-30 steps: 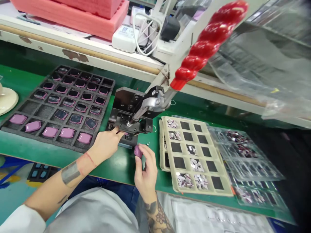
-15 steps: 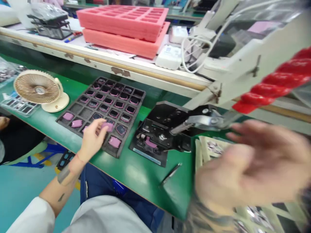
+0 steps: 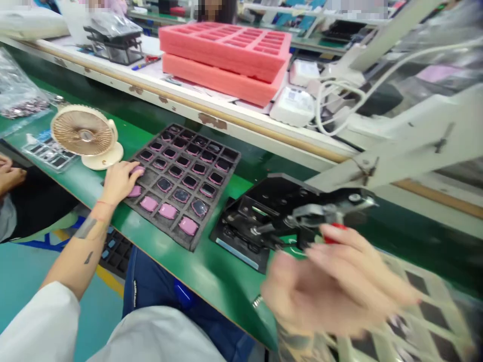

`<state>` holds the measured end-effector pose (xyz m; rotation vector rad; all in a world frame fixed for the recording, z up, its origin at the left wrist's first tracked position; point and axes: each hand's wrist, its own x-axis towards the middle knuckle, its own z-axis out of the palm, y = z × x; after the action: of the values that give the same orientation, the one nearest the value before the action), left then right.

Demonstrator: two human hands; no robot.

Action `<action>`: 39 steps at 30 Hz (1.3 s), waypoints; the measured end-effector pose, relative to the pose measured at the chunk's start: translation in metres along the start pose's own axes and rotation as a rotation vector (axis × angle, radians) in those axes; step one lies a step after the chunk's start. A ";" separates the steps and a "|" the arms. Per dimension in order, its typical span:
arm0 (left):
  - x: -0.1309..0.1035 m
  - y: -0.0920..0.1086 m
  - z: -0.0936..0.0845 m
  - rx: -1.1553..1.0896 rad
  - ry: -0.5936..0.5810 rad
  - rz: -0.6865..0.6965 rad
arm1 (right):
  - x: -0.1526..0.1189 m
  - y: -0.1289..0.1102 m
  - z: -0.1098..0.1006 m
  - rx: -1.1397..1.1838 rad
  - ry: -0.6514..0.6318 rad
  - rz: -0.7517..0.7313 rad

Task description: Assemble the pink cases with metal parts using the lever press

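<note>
My left hand [image 3: 119, 182] is over the left edge of a dark foam tray [image 3: 177, 232], fingers closed on a small pink watch case [image 3: 138, 171] at a compartment. Several more pink cases [image 3: 168, 211] lie in the tray's near row. Cases with dark faces [image 3: 189, 181] fill many compartments behind. On the right, my right hand [image 3: 328, 286], blurred by motion, is wrapped around the red handle [image 3: 333, 232] of a black lever press [image 3: 260, 216]. The handle is pulled down towards me, mostly hidden by the fingers. Whatever sits inside the press is hidden.
A small cream fan [image 3: 85, 133] stands left of the tray. Pink foam trays [image 3: 222, 75] are stacked on the shelf [image 3: 181, 108] behind. A pale tray [image 3: 433, 306] lies at the right under my forearm. Another person's hands [image 3: 9, 173] show at the left edge.
My left hand has carried the pink case left across the tray to a compartment. My right hand and the red handle have come down, and the press is lowered. The view has shifted.
</note>
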<state>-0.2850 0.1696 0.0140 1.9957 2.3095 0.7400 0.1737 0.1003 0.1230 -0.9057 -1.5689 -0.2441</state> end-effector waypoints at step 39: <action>-0.115 0.194 -0.006 -1.246 -0.281 -0.291 | -0.176 -0.004 -0.038 0.396 0.073 0.971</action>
<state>-0.0836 0.0757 0.0519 1.0539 1.2902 1.2832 0.1903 0.0026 -0.0276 -1.2042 -0.9106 0.6882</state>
